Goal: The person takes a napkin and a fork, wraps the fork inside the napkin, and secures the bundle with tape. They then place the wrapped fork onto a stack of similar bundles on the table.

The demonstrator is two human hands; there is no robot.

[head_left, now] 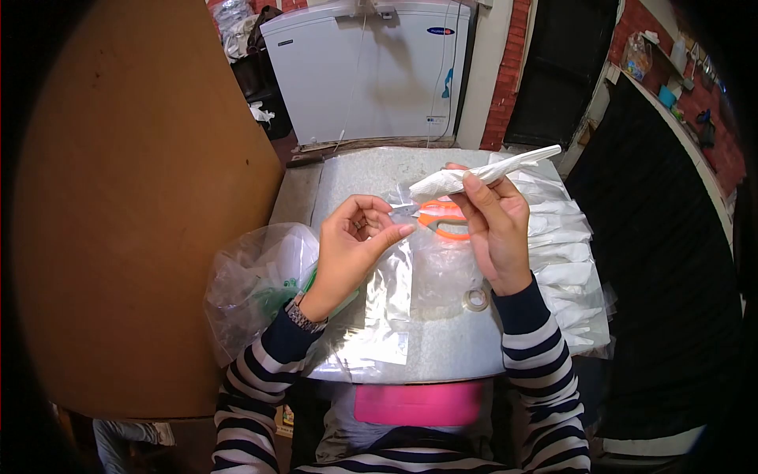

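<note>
My right hand point(497, 225) grips a white rolled paper napkin point(450, 183), tilted so its narrow end points up and to the right. What is inside the roll, if anything, is hidden. My left hand point(351, 241) is raised to the left of it, thumb and forefinger apart, with nothing visible between them. Between and beyond my hands lie scissors with orange handles point(446, 235), partly covered by my right fingers. Clear plastic sleeves point(388, 304) lie below my left hand. Close to my right wrist sits a small roll of tape point(475, 299).
Several white napkin rolls point(562, 253) line the table's right side. A clear plastic bag with green print point(260, 276) stands at the left edge. A brown panel point(142, 205) borders the left, a white chest freezer point(371, 79) the back, and dark cloth point(663, 261) the right.
</note>
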